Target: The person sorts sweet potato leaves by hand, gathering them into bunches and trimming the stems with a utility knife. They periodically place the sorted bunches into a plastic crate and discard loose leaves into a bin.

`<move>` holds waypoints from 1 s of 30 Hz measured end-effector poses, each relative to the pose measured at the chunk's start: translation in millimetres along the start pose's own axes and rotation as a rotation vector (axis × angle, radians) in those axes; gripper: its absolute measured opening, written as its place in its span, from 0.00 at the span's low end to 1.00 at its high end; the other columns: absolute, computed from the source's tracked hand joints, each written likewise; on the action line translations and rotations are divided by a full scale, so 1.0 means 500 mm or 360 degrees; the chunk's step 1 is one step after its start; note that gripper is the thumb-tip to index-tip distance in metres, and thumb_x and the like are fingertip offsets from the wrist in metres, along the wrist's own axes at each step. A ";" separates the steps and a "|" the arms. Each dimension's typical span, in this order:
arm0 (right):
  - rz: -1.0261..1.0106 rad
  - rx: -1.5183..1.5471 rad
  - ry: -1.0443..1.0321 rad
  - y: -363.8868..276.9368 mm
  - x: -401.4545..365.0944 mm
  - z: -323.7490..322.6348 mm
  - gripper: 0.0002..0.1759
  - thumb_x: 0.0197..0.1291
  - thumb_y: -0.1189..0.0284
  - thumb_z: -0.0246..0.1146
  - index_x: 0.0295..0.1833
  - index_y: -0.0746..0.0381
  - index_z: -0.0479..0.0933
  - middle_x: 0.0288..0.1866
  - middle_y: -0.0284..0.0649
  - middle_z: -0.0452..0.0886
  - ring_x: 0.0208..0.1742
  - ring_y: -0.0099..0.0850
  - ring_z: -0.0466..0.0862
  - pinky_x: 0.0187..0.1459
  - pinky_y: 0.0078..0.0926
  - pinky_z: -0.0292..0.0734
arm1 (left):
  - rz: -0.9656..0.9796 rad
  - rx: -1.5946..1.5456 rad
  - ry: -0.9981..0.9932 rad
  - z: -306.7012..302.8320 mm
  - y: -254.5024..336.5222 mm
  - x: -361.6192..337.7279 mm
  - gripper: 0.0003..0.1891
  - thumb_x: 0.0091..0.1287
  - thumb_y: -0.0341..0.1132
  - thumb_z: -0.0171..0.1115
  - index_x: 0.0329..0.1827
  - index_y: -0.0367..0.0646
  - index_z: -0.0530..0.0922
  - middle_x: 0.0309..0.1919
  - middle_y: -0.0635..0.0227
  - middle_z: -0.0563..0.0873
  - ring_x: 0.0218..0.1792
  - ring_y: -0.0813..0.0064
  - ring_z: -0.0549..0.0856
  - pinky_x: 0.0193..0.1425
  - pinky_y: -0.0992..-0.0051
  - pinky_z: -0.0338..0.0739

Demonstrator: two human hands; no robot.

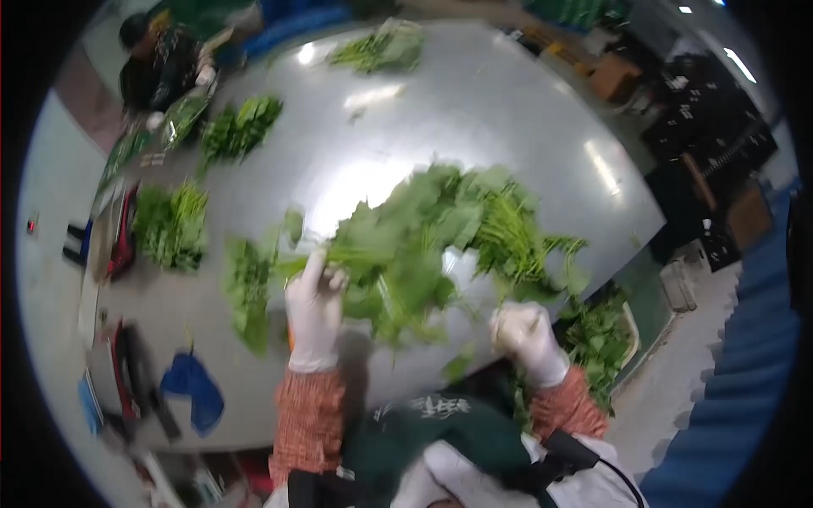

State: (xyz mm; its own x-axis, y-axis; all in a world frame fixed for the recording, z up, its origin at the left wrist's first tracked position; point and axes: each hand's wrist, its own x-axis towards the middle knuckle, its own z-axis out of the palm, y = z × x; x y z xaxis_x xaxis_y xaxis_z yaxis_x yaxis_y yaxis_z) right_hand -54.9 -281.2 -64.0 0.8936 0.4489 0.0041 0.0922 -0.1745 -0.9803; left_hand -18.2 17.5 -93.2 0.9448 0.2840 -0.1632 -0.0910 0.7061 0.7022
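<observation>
Handling greens (440, 237) on a grey table (474, 110)

I see the shiny tabletop catching the ceiling lights, with dark crates (711, 127) stacked far right and another person (157, 59) at the far corner. The greens lie heaped mid-table, just beyond both gloved hands. The left hand (315, 313) reaches up into the leaves, its grip lost in blur. The right hand (529, 334) is curled tight at the heap's near edge.

I'm in a vegetable packing room, not a home kitchen. A broad steel worktable (474, 102) carries heaps of leafy greens (423, 245). Black crates (711, 127) stack up at the far right, and a basket of greens (631, 326) sits on the floor, near right. Another person (161, 63) works at the far left.
</observation>
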 end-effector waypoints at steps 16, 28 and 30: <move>0.0277 0.0175 -0.0181 -0.001 0.125 0.116 0.15 0.69 0.67 0.58 0.53 0.66 0.77 0.30 0.37 0.82 0.28 0.25 0.80 0.33 0.25 0.75 | -0.0143 0.0472 -0.0484 0.006 -0.044 -0.057 0.21 0.67 0.41 0.65 0.59 0.38 0.74 0.44 0.68 0.80 0.47 0.75 0.79 0.56 0.71 0.74; -0.0232 -0.1014 0.0891 0.113 0.121 -0.003 0.08 0.58 0.74 0.66 0.43 0.63 0.82 0.38 0.45 0.83 0.38 0.39 0.84 0.41 0.30 0.79 | -0.0395 0.0158 -0.0258 -0.026 -0.032 -0.051 0.16 0.79 0.37 0.45 0.61 0.37 0.72 0.19 0.78 0.69 0.14 0.90 0.59 0.19 0.84 0.58; -0.0031 -0.1396 0.1358 0.159 0.141 -0.097 0.08 0.60 0.70 0.65 0.43 0.63 0.81 0.38 0.44 0.83 0.38 0.40 0.84 0.41 0.32 0.78 | -0.0390 0.0143 -0.0270 -0.027 -0.035 -0.048 0.16 0.80 0.37 0.44 0.59 0.37 0.72 0.16 0.78 0.64 0.12 0.89 0.57 0.16 0.84 0.55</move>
State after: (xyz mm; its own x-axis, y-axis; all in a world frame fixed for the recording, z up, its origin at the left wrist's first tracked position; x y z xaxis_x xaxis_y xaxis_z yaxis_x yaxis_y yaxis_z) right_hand 36.6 -306.0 -132.2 0.8598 -0.2029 0.4686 0.0792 -0.8535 -0.5150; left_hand -43.5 7.2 -111.0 0.9750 -0.0051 -0.2223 0.1669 0.6778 0.7161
